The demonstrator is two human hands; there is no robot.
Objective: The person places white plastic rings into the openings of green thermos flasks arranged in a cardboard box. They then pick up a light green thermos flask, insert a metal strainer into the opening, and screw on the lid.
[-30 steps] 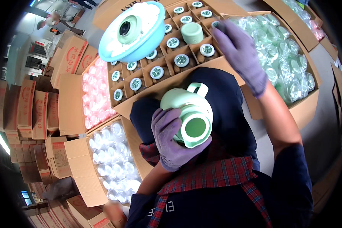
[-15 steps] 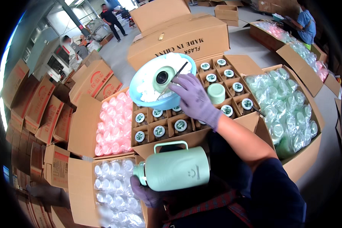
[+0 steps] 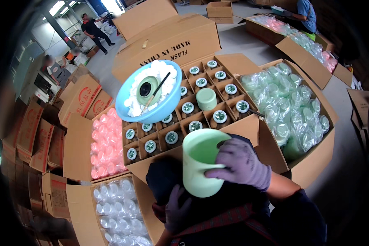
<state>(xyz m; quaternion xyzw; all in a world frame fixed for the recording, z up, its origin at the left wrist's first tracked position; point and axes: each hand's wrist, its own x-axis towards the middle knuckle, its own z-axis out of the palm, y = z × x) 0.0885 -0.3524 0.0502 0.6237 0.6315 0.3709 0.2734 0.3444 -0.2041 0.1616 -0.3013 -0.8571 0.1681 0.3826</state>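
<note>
My right hand [image 3: 242,164], in a purple glove, grips a pale green handled flask [image 3: 199,172] by its side and upper edge. The flask is upright before my body, a wide round end facing up; whether that end is hollow or only recessed I cannot tell. To the lower left, my gloved left hand [image 3: 177,207] is off the flask, fingers apart and holding nothing. Beyond them a divided carton [image 3: 250,133] holds several white-rimmed round tops. On its far left part rests a blue bowl [image 3: 168,102] with white balls, a green dish [image 3: 141,96] and a thin brush [image 3: 156,93].
A green cup-like piece [image 3: 206,99] sits among the dividers. Beside the carton stand boxes of pink wrapped items [image 3: 106,143], clear wrapped items [image 3: 119,209] and green wrapped items [image 3: 287,110]. Stacked cartons [image 3: 41,131] line the left. Other people are farther off.
The flask has turned from lying sideways to upright. My right hand has come from the bowl to the flask, and my left hand has let go and lowered. The view has shifted.
</note>
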